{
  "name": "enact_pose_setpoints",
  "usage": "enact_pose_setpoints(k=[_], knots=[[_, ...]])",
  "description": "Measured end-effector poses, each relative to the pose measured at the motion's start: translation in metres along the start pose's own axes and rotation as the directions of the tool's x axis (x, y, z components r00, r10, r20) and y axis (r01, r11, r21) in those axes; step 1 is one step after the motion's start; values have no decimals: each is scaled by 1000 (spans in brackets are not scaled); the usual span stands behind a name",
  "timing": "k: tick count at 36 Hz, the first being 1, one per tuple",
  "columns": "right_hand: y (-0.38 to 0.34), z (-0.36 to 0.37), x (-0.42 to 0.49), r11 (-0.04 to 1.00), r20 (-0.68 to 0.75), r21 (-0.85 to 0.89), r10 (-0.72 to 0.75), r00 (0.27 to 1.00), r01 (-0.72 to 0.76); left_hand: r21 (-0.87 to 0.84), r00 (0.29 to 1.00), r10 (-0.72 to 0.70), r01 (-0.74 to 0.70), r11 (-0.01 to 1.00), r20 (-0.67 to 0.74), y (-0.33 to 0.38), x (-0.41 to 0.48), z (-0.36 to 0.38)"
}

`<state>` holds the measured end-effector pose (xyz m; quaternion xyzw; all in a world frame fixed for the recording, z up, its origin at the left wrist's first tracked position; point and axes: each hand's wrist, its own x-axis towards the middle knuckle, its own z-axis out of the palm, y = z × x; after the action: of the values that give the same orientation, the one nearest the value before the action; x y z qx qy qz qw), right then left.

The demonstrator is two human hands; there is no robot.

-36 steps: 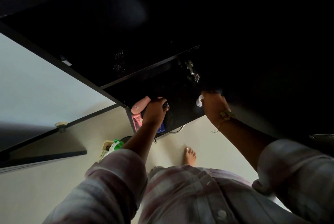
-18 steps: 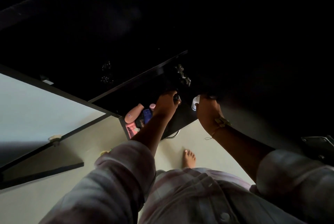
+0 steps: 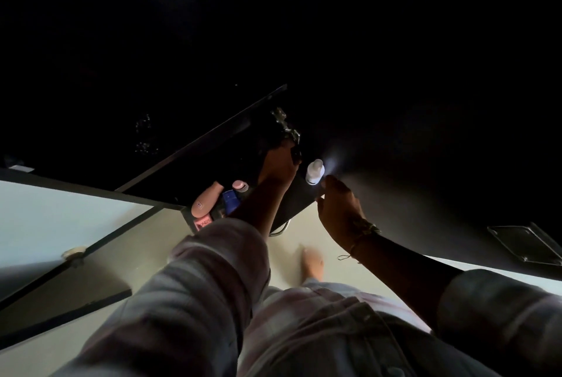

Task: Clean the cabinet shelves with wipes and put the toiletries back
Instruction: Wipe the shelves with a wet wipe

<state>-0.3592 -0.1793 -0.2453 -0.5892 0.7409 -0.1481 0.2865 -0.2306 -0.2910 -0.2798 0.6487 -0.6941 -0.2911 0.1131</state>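
The cabinet (image 3: 213, 139) is black and very dark inside. My left hand (image 3: 278, 165) reaches into the lower shelf, its fingers curled round a small dark item (image 3: 295, 152) that I cannot make out. My right hand (image 3: 337, 209) is at the shelf's right end, and its fingertips pinch the lower end of a small white bottle (image 3: 314, 171). At the shelf's left end lie a pink bottle (image 3: 206, 201), a blue container (image 3: 231, 198), a pink cap (image 3: 239, 185) and a pink box (image 3: 202, 222).
A metal hinge (image 3: 286, 127) sits just above my left hand. A metal handle (image 3: 281, 229) shows under the shelf. A pale panel with a black frame (image 3: 60, 218) stands to the left. My bare foot (image 3: 313, 264) is on the floor below.
My left hand moved right and deeper into the shelf with the dark item, uncovering the pink and blue toiletries. My right hand drew back, so more of the white bottle shows.
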Motion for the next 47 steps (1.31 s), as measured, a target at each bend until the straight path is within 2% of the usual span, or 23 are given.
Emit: enact_pose_setpoints(k=[5,14,22,30,32,37,43,47], knots=[[8,11,2,989,93,-89,-107,990,116,-15,1000,-17,17,1000,-3,2,9,8],[14,23,2,984,165,-128,-102,981,124,-77,1000,23,-23,997,-4,2,13,17],[12,32,-1,970,187,-184,-125,974,159,-70,1000,-22,22,997,3,-5,4,9],[-10,44,-1,965,208,-153,-179,962,212,31,989,63,-59,998,-136,-38,-27,-40],[-16,47,-1,963,227,-144,-193,954,229,40,994,41,-37,999,-105,-50,-31,-56],[-35,64,-3,976,261,-56,-191,946,213,61,994,-79,75,995,73,-80,-43,-81],[-47,82,-10,986,334,-36,-145,931,166,73,984,-101,91,993,148,-99,-54,-77],[-48,97,-15,995,389,-69,-43,920,75,76,986,-80,69,995,149,-102,-57,-69]])
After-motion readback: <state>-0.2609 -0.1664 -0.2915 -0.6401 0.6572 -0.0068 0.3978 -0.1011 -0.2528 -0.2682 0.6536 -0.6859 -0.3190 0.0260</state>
